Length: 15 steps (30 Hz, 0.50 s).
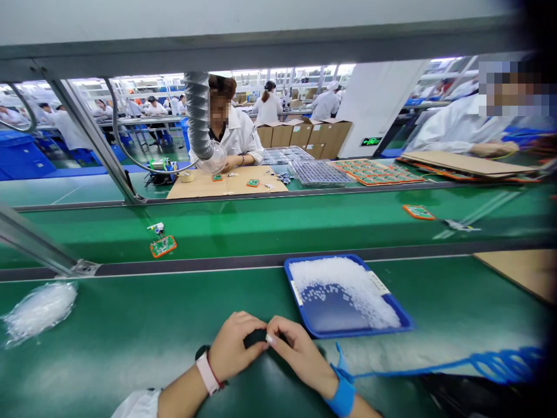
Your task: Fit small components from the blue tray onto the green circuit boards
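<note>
My left hand (235, 347) and my right hand (300, 355) meet fingertip to fingertip above the green bench. A tiny white piece (270, 339) shows between the thumb and fingers of my right hand. The left fingers are curled in against it; whether they also grip something is hidden. Just beyond my right hand lies a blue tray (314, 332) with many small white plastic pieces (335, 273) heaped along its far and right sides. My left wrist wears a pink band (208, 373), my right a blue strap (342, 392) with a coiled cord.
A clear plastic bag (41, 310) of white contents lies at left. Behind a dark rail, a green belt carries circuit boards with orange edges (163, 246) (418, 212). Cardboard (522, 268) is at right. A co-worker (239, 136) sits opposite, near a grey hose (198, 116).
</note>
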Each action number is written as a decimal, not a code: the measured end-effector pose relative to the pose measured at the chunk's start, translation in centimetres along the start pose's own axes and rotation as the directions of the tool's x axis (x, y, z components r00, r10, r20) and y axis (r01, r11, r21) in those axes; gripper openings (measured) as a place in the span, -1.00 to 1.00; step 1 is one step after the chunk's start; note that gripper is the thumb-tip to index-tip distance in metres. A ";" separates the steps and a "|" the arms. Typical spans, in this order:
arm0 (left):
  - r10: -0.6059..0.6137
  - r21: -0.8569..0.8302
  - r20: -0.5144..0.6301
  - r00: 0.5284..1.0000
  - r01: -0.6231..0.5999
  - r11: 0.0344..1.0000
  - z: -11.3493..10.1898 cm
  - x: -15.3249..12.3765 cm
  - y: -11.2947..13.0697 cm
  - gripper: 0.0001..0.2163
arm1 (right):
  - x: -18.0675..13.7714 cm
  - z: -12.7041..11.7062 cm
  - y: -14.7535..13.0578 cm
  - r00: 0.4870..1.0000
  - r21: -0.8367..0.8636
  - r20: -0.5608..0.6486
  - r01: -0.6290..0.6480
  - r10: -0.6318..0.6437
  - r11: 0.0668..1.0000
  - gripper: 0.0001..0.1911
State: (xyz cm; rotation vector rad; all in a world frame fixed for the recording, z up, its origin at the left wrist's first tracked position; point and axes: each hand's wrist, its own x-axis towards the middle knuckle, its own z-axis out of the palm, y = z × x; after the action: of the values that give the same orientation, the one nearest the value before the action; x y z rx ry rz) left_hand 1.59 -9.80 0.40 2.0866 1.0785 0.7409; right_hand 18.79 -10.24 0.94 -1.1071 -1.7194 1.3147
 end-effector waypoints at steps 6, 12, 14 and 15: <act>-0.027 0.049 0.020 0.999 0.026 0.998 0.4 -0.2 -0.5 -0.59 | -0.2 0.4 0.1 0.998 -0.215 0.052 0.038 -0.028 0.976 -0.70; 0.002 0.047 0.037 0.999 -0.004 0.999 0.5 -0.3 -0.7 -0.49 | -0.4 0.6 0.0 0.998 -0.236 0.067 0.029 -0.013 0.971 -0.72; 0.011 0.063 0.045 0.999 -0.013 0.998 0.4 -0.3 -0.5 -0.52 | -0.4 0.7 0.0 0.997 -0.229 0.073 0.038 -0.022 0.973 -0.71; 0.013 0.069 0.048 0.999 -0.017 0.997 0.4 -0.3 -0.5 -0.53 | -0.4 0.7 -0.1 0.997 -0.230 0.073 0.046 -0.030 0.972 -0.71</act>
State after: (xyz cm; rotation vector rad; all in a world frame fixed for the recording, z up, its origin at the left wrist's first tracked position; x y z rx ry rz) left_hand 1.51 -9.93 -0.22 2.1620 1.0774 0.6664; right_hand 18.33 -10.87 0.83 -1.1626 -1.9749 1.1618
